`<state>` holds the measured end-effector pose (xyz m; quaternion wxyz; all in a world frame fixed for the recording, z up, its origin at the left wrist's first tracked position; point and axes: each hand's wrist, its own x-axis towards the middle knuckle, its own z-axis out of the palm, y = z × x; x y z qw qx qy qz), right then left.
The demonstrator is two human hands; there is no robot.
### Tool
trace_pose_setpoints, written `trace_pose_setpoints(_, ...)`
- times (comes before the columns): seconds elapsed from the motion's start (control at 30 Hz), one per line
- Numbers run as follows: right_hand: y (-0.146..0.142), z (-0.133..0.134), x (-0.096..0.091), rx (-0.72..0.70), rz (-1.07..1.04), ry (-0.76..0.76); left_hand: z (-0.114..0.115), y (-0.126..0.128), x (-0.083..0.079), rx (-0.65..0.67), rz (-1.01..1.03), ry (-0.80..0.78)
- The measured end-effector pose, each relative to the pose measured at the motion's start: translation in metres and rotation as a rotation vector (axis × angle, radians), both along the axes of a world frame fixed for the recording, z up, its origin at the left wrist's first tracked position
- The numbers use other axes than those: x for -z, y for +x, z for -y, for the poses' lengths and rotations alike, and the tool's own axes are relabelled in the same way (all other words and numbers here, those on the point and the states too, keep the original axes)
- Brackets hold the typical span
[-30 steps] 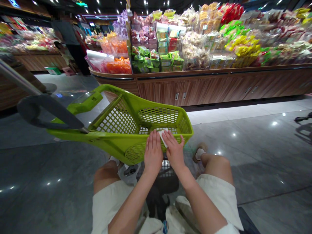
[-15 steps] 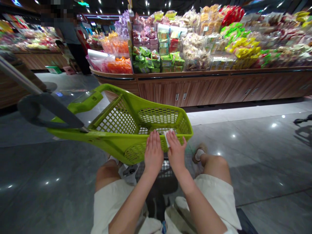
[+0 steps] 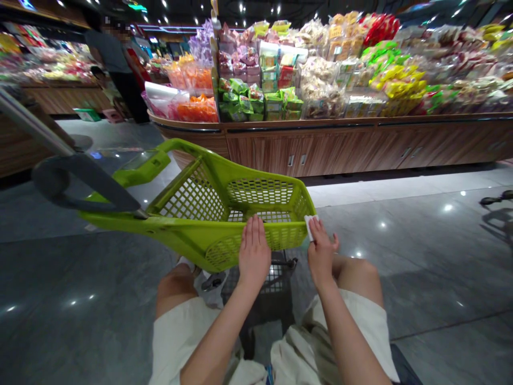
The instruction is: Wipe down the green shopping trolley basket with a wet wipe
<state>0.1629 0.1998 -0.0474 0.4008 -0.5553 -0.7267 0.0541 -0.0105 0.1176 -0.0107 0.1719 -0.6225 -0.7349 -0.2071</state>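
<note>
A lime-green plastic shopping basket point(image 3: 208, 192) on a wheeled frame stands right in front of me, with nothing in it. My left hand point(image 3: 254, 253) lies flat on its near rim, fingers stretched out. At the basket's near right corner my right hand point(image 3: 320, 250) presses a small white wipe point(image 3: 309, 223) against the rim, fingers closed on it. My knees in white shorts sit on either side below the basket.
The basket's grey pull handle point(image 3: 76, 182) sticks out to the left. A long wooden counter point(image 3: 360, 141) piled with bagged snacks runs across the back. A person point(image 3: 116, 64) stands far left by another display. Glossy grey floor lies all around.
My right hand has slid the white wipe to the right along the near rim, from beside my left hand to the basket's right corner. The left hand stays put.
</note>
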Motion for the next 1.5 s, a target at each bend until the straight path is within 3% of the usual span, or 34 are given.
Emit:
trace_pose_setpoints(0.07, -0.025, 0.011, -0.009, -0.023, 0.014, 0.02, -0.001, 0.001, 0.001, 0.0, 0.013, 0.011)
trace_pose_setpoints(0.2, -0.074, 0.034, -0.029, -0.298, 0.123, 0.045, -0.002, -0.001, 0.003, 0.012, 0.025, 0.026)
trace_pose_setpoints(0.27, -0.079, 0.038, -0.033, -0.385, 0.136, 0.05, -0.001, -0.002, 0.004, 0.02, 0.025, 0.026)
trace_pose_setpoints(0.33, -0.067, 0.033, -0.029, -0.408, 0.13, 0.062, 0.0, -0.003, 0.003, 0.028, 0.023, 0.02)
trace_pose_setpoints(0.4, -0.042, 0.023, -0.02, -0.367, 0.11, 0.056, 0.001, -0.003, 0.001, 0.033, 0.023, 0.014)
trace_pose_setpoints(0.5, -0.001, 0.005, -0.004, -0.184, 0.026, -0.007, 0.002, -0.002, -0.001, 0.025, 0.029, 0.014)
trace_pose_setpoints(0.6, 0.016, -0.003, 0.001, -0.011, -0.027, -0.055, 0.002, 0.0, -0.001, 0.021, 0.04, 0.023)
trace_pose_setpoints(0.7, -0.005, 0.006, -0.008, 0.024, 0.004, -0.033, 0.001, 0.001, -0.001, 0.025, 0.052, 0.029)
trace_pose_setpoints(0.83, -0.059, 0.031, -0.027, -0.212, 0.094, 0.003, 0.001, 0.001, 0.0, 0.021, 0.048, 0.029)
trace_pose_setpoints(0.93, -0.082, 0.047, -0.036, -0.33, 0.138, 0.014, 0.002, -0.001, 0.002, 0.025, 0.035, 0.028)
trace_pose_setpoints(1.0, -0.079, 0.05, -0.036, -0.353, 0.152, 0.02, 0.002, -0.002, 0.003, 0.024, 0.039, 0.029)
trace_pose_setpoints(1.1, -0.054, 0.041, -0.028, -0.333, 0.163, 0.027, 0.003, -0.003, 0.003, 0.026, 0.048, 0.032)
trace_pose_setpoints(1.27, -0.012, 0.015, -0.007, -0.032, 0.02, -0.004, 0.003, -0.001, 0.0, 0.043, 0.063, 0.03)
trace_pose_setpoints(1.37, -0.023, 0.015, -0.007, 0.055, -0.024, -0.004, 0.001, 0.002, 0.0, 0.027, 0.072, 0.03)
trace_pose_setpoints(1.5, -0.068, 0.032, -0.024, -0.187, 0.05, 0.026, 0.0, 0.002, 0.001, 0.017, 0.075, 0.018)
